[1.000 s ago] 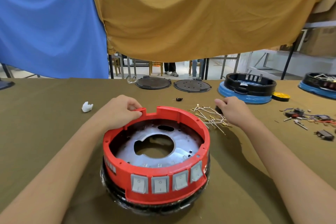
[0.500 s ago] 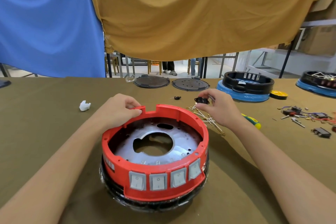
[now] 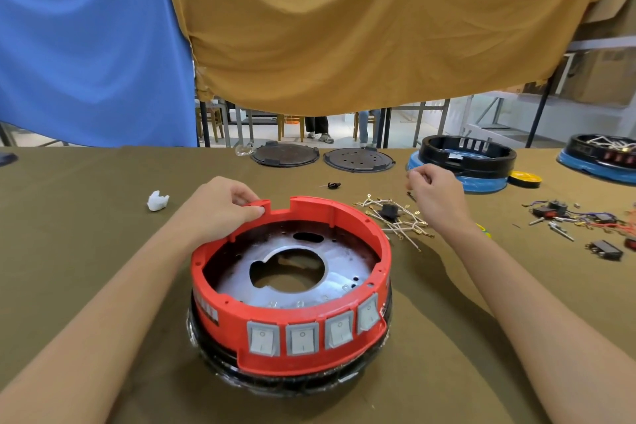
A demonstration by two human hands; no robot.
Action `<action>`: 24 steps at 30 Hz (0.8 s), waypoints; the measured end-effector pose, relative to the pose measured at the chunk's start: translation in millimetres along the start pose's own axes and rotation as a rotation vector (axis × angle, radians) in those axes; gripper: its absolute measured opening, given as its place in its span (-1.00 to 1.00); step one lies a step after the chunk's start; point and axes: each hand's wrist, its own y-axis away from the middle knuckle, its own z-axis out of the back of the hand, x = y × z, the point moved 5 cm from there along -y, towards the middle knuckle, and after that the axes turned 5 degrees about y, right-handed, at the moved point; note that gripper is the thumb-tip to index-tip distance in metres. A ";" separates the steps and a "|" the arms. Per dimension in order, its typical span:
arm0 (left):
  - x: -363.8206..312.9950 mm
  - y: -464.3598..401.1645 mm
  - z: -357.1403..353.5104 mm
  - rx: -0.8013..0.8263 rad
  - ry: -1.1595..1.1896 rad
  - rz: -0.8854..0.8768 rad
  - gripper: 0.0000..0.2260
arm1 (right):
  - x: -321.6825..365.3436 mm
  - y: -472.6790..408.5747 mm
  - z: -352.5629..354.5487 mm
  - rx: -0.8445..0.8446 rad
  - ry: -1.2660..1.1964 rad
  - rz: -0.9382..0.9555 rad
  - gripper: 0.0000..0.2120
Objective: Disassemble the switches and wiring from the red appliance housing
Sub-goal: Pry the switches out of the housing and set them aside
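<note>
The red appliance housing stands on a black base in front of me, with a bare metal plate inside. Several grey rocker switches sit in its near wall. My left hand grips the tab on the housing's far-left rim. Raised over the table behind the housing's right side, my right hand has loosely curled fingers and nothing visible in them. Below it lies a pile of white wires with a small black part on top.
Two dark round plates lie at the back. Black-and-blue housings and a yellow disc stand at the right. Loose switches and coloured wires, a white scrap and a screwdriver handle lie on the cloth.
My right hand picked the small black part up, then let it go onto the wire pile and rose away to the right. My left hand stayed on the rim.
</note>
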 end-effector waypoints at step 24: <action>19.2 2.8 20.7 0.027 -0.280 0.239 -0.88 | 18.2 12.4 1.5 -0.049 -0.267 -0.037 -0.77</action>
